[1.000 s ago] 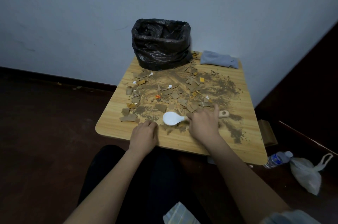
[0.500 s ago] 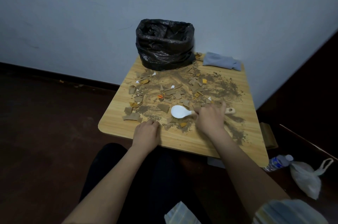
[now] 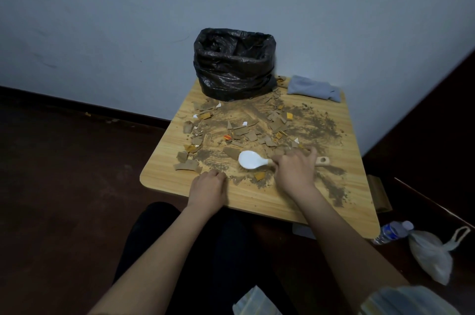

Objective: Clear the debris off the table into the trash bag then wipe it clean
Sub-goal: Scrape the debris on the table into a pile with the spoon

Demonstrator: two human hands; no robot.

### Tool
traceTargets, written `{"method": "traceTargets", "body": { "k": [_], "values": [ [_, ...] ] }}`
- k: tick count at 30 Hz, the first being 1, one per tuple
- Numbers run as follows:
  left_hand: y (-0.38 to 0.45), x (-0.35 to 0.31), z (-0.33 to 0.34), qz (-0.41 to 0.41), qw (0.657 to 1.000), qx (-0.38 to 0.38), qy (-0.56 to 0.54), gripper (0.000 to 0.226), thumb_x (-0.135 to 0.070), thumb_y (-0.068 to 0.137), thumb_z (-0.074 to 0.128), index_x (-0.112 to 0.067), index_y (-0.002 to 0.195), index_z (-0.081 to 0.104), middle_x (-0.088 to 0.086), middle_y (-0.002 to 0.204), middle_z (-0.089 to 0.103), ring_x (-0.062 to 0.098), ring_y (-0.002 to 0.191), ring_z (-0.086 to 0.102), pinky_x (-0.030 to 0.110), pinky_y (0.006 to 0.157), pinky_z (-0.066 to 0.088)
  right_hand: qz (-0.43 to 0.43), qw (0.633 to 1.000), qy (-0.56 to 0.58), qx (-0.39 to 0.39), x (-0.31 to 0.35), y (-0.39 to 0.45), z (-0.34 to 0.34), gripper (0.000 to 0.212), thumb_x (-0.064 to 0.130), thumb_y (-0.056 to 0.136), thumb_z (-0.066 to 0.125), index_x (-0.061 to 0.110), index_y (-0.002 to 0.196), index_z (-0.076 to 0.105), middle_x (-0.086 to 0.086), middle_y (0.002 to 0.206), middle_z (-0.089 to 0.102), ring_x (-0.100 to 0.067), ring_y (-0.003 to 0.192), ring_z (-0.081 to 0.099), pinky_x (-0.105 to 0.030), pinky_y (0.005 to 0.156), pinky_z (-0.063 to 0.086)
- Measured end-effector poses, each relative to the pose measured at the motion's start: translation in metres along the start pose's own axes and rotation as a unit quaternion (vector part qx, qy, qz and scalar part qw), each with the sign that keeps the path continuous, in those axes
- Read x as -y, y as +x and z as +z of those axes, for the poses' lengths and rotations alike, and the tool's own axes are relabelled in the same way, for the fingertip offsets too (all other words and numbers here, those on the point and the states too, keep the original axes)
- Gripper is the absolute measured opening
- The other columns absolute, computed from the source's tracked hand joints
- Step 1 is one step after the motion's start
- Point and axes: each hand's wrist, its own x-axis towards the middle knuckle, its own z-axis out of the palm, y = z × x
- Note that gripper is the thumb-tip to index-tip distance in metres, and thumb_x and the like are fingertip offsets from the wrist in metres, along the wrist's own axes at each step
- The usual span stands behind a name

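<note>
Right hand [image 3: 295,170] grips a white scoop [image 3: 250,159] by its wooden handle. Left hand [image 3: 208,187] rests curled at the table [image 3: 257,199] edge, six o'clock; contents indeterminate. I judge clearing barely begun: debris [image 3: 257,132] covers centre; trash bag [image 3: 234,65] at twelve, cloth [image 3: 312,88] at one, unused.

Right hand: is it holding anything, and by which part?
The right hand grips the white scoop by the middle of its wooden handle; the handle's end sticks out past the hand. The left hand holds nothing.
</note>
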Motion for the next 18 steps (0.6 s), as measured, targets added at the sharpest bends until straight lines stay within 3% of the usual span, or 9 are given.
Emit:
{"method": "traceTargets", "body": {
  "k": [5, 13, 18],
  "values": [
    [0.001, 0.001, 0.0, 0.0, 1.0, -0.007, -0.018, 0.034, -0.019, 0.093, 0.043, -0.015, 0.125, 0.055, 0.004, 0.124, 0.055, 0.025, 0.111, 0.053, 0.035, 0.089, 0.042, 0.076, 0.996, 0.009, -0.038, -0.015, 0.006, -0.008, 0.021, 0.026, 0.094, 0.052, 0.034, 0.104, 0.069, 0.001, 0.1, 0.064, -0.023, 0.104, 0.055, -0.051, 0.108, 0.014],
    [0.001, 0.003, -0.004, -0.014, 0.999, 0.003, -0.052, 0.039, -0.014, 0.087, 0.048, -0.014, 0.125, 0.054, 0.006, 0.12, 0.057, 0.026, 0.109, 0.054, 0.035, 0.083, 0.045, -0.072, 0.996, -0.023, -0.039, 0.014, -0.021, -0.002, 0.017, 0.03, 0.089, 0.056, 0.033, 0.1, 0.068, 0.001, 0.101, 0.064, -0.021, 0.106, 0.054, -0.052, 0.104, 0.001],
    [-0.002, 0.002, -0.007, -0.016, 0.997, 0.003, -0.073, 0.037, -0.012, 0.089, 0.044, -0.015, 0.124, 0.055, 0.006, 0.121, 0.059, 0.027, 0.109, 0.054, 0.035, 0.083, 0.045, -0.027, 0.999, -0.032, -0.029, 0.018, -0.01, -0.002, 0.019, 0.024, 0.087, 0.056, 0.03, 0.1, 0.069, 0.0, 0.103, 0.064, -0.023, 0.109, 0.053, -0.051, 0.107, 0.004]
  ]
}}
